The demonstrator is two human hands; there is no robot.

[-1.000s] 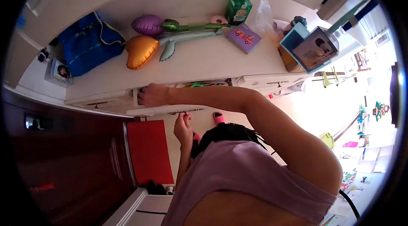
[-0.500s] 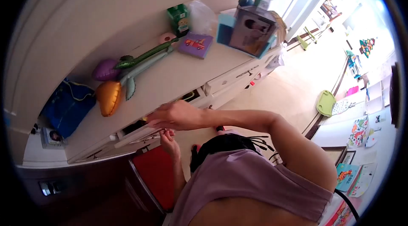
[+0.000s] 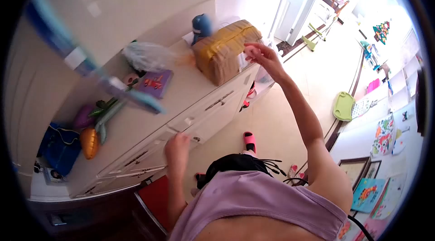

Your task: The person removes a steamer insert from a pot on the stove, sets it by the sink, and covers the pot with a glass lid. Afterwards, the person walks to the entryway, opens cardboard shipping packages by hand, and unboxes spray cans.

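Observation:
My right hand [image 3: 265, 59] is raised at the near end of a yellow-brown, tape-wrapped package [image 3: 229, 43] on the white cabinet [image 3: 183, 98]. Its fingers are curled together; whatever lies between them, if anything, cannot be made out. Lower down, my left hand [image 3: 176, 148] is by the cabinet's drawer fronts, blurred, with its fingertips hidden. A purple book with a red vehicle on its cover [image 3: 155, 83] lies on the cabinet top, beside a clear plastic bag [image 3: 147, 56]. Across the upper left runs a smeared blue and teal strip [image 3: 86, 62], close to the camera.
An orange balloon-like shape [image 3: 89, 143] and a blue cloth bag [image 3: 61, 150] occupy the cabinet's left end. Behind the package is a dark blue object [image 3: 201, 25]. A red chair seat [image 3: 156, 200] stands below. Pink footwear [image 3: 248, 142] shows on the tiled floor.
My right hand has moved from the drawers up and right to the package. The open drawers now appear closed. The hanging blue-teal thing has swung left, uncovering the package. The view has shifted.

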